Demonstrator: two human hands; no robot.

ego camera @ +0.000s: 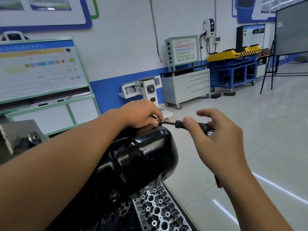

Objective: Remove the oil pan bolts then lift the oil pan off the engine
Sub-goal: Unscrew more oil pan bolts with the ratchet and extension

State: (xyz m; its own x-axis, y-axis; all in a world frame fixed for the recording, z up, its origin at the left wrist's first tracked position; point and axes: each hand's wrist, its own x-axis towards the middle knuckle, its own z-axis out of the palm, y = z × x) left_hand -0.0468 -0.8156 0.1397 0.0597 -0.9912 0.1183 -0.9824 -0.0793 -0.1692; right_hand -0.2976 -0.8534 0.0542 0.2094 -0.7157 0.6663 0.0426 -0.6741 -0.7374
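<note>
**Wrench at the far edge of the oil pan**

The glossy black rounded metal oil pan point(141, 154) sat on the engine, low in the centre of the view, bulging toward the camera. Its far top edge lay under the left hand.

The left hand point(141, 114) reached across the pan, fingers curled down over the head end of a slim chrome ratchet wrench with a black rubber handle point(180, 123), pinching it at the pan's far rim. The bolt or socket beneath was hidden by the fingers, so contact with a bolt could not be confirmed.

The right hand point(216, 137) held the wrench handle end, thumb on the black grip and lower fingers curled around it; the index finger stuck out loose and blurred. The wrench lay roughly level between the two hands.

Below the pan, a bare silver aluminium cylinder head with round bores point(158, 210) lay at the bottom of the view.

Behind: a white wheeled engine stand point(148, 90), a grey drawer cabinet on castors point(188, 87), a blue-framed bench carrying a yellow unit point(233, 64), pale tiled floor point(250, 122).
</note>
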